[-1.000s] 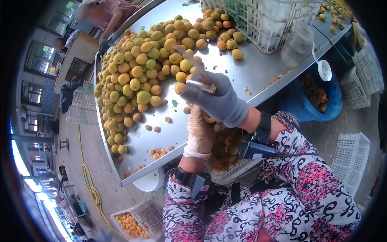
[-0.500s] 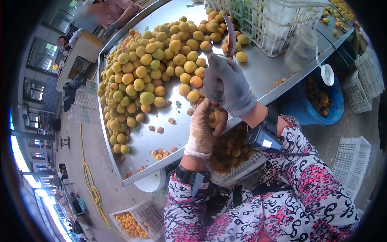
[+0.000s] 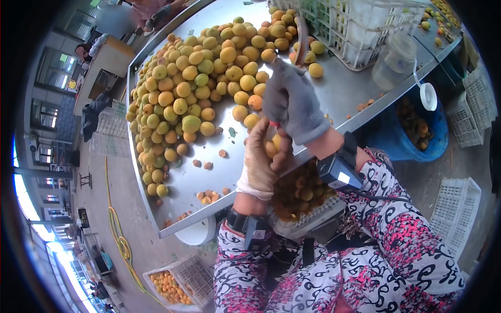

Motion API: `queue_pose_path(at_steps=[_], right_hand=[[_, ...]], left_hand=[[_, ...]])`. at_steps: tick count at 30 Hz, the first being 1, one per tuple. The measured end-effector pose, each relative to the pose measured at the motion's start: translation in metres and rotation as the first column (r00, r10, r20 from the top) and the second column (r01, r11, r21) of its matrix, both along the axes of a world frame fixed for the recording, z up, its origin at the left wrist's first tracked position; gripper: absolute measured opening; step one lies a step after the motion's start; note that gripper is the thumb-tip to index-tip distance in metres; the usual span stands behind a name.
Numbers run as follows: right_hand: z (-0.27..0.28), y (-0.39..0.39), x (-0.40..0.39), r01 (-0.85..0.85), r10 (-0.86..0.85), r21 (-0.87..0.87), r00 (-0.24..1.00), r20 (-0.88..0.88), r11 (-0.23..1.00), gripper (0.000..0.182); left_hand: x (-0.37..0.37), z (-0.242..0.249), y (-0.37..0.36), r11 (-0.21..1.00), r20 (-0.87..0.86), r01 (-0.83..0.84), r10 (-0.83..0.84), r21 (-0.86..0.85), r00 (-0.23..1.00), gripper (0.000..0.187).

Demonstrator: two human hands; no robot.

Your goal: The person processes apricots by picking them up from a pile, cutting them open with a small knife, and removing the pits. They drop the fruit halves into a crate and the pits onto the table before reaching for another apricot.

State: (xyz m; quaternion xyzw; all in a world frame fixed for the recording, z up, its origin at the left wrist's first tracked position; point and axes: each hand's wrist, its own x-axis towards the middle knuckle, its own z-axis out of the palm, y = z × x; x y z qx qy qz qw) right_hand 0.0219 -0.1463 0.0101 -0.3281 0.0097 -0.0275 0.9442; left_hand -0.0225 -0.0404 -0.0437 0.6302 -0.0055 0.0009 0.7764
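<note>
My left hand (image 3: 262,161), in a whitish glove with bare fingertips, is closed around a yellow apricot (image 3: 271,147), partly hidden by the fingers. Directly above it, my right hand (image 3: 293,101) in a grey glove grips a curved knife (image 3: 302,35). The blade points up and away over the metal table, and a bit of red shows below the fist, beside the left fingertips. A large heap of apricots (image 3: 180,107) covers the table (image 3: 209,177) beyond and left of my hands. Halved or pitted pieces (image 3: 209,197) lie near its front edge.
A white plastic crate (image 3: 360,31) and a clear jar (image 3: 395,60) stand on the table at right. A blue bucket (image 3: 425,133) of fruit is below the right edge. Under my hands sits a crate of brownish fruit (image 3: 302,193). Another person's hand (image 3: 150,25) is at top left.
The knife in my right hand has turned slightly, its blade now more upright and partly behind the glove. Red now shows more clearly below the fist. My left hand still holds the apricot.
</note>
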Motion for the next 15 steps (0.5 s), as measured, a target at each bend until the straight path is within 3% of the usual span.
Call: queue_pose_path(at_steps=[1, 2, 3, 4, 6, 7, 8, 10, 14, 15], right_hand=[[0.007, -0.006, -0.001, -0.004, 0.005, -0.012, 0.996, 0.087, 1.000, 0.033], [0.008, -0.017, 0.000, -0.063, 0.075, -0.088, 0.987, 0.141, 0.994, 0.029], [0.014, -0.012, -0.001, 0.089, -0.054, -0.207, 0.985, 0.167, 0.974, 0.027], [0.019, -0.006, -0.002, 0.240, -0.178, -0.316, 0.961, 0.213, 0.918, 0.027], [-0.012, 0.004, -0.001, 0.231, -0.048, -0.707, 0.962, 0.269, 0.668, 0.028], [-0.008, 0.003, -0.003, 0.118, 0.151, -0.912, 0.970, 0.191, 0.394, 0.030], [-0.010, 0.006, -0.011, 0.016, 0.249, -0.971, 0.966, 0.077, 0.238, 0.029], [-0.016, 0.015, -0.022, 0.065, 0.324, -0.995, 0.945, 0.038, -0.072, 0.028], [-0.017, 0.008, -0.024, 0.040, 0.321, -0.988, 0.947, -0.011, -0.151, 0.028], [-0.018, 0.001, -0.017, -0.020, 0.229, -0.996, 0.973, -0.040, -0.089, 0.028]], left_hand=[[0.014, 0.006, 0.017, 0.881, -0.321, 0.179, -0.339, -0.437, 0.884, 0.034], [0.020, 0.008, 0.028, 0.570, -0.402, 0.125, -0.702, -0.812, 0.588, 0.033], [0.021, 0.006, 0.031, 0.687, -0.463, 0.099, -0.581, -0.720, 0.670, 0.030], [0.022, 0.006, 0.034, 0.690, -0.463, 0.095, -0.576, -0.718, 0.674, 0.030], [0.026, 0.010, 0.035, 0.802, -0.556, -0.053, -0.364, -0.595, 0.748, 0.027], [0.025, 0.009, 0.035, 0.854, -0.423, 0.002, -0.260, -0.520, 0.868, 0.034], [0.023, 0.006, 0.035, 0.902, -0.261, 0.036, -0.162, -0.431, 0.952, 0.041], [0.029, 0.004, 0.035, 0.802, -0.470, -0.201, -0.110, -0.562, 0.876, 0.045], [0.018, 0.014, 0.038, 0.835, -0.446, -0.201, -0.059, -0.512, 0.893, 0.043], [0.017, 0.014, 0.047, 0.922, -0.397, -0.076, -0.087, -0.379, 0.914, 0.047]])
